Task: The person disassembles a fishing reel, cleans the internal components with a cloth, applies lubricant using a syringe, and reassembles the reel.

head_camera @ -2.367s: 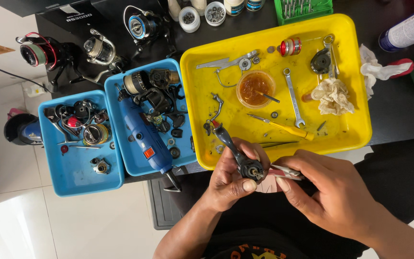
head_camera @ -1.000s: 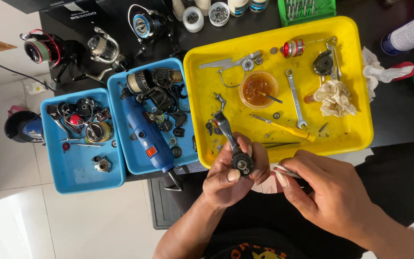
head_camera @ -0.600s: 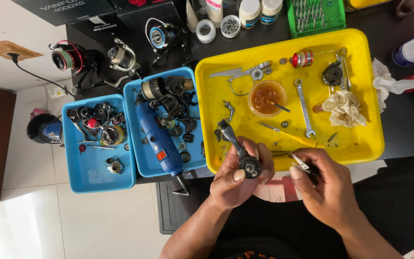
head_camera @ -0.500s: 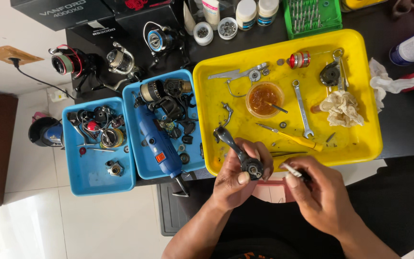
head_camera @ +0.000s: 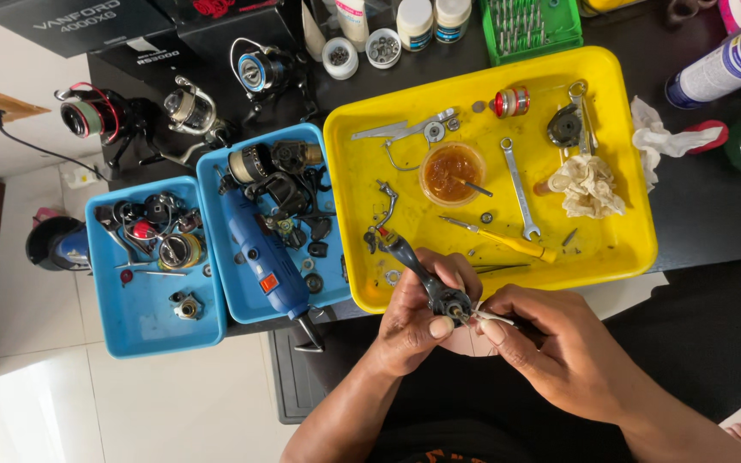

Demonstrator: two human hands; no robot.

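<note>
1. Since the dark reel body (head_camera: pixel 439 290) is bare metal with a long stem and small fittings, it is judged stiff, fairly light and probably greasy, so a firm wrap around its thick lower end looks like the safest hold.
2. The left hand (head_camera: pixel 418 321) is curled around that lower end, thumb pressed across the front; the stem sticks up and away toward the yellow tray (head_camera: pixel 619 154), its tip lying over the tray's near edge.
3. The right hand (head_camera: pixel 551 343) has thumb and forefinger pressed together on a thin pale tool (head_camera: pixel 492 317), whose tip meets the reel body just beside the left thumb. Such a slim tool seems easy to bend or let slip, so a pinch close to its working end suits it.
4. Both hands hover in front of the surface, just short of the tray.
5. A small bowl of amber grease (head_camera: pixel 452 171), a wrench (head_camera: pixel 518 187) and a yellow-handled screwdriver (head_camera: pixel 508 242) lie in the tray, well apart from the hands.
</note>
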